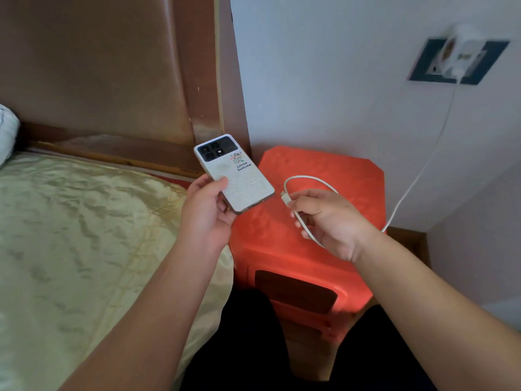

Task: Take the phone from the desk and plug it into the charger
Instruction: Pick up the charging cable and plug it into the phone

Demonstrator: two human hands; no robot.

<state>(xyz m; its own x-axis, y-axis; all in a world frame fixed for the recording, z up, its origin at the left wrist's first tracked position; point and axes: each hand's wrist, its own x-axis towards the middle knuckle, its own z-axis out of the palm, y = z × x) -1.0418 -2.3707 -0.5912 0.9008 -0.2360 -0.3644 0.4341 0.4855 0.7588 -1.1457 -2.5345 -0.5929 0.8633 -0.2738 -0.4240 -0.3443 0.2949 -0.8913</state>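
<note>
Gripping the phone [236,172] back-up at frame centre, the left hand [207,213] curls its fingers around it. Just right, the right hand [332,221] pinches the cable plug [285,198].

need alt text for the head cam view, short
A person's left hand holds a white phone back-up, while the right hand pinches the plug of a white charging cable, not yet connected, above a red stool. The cable runs to a wall charger.
</note>
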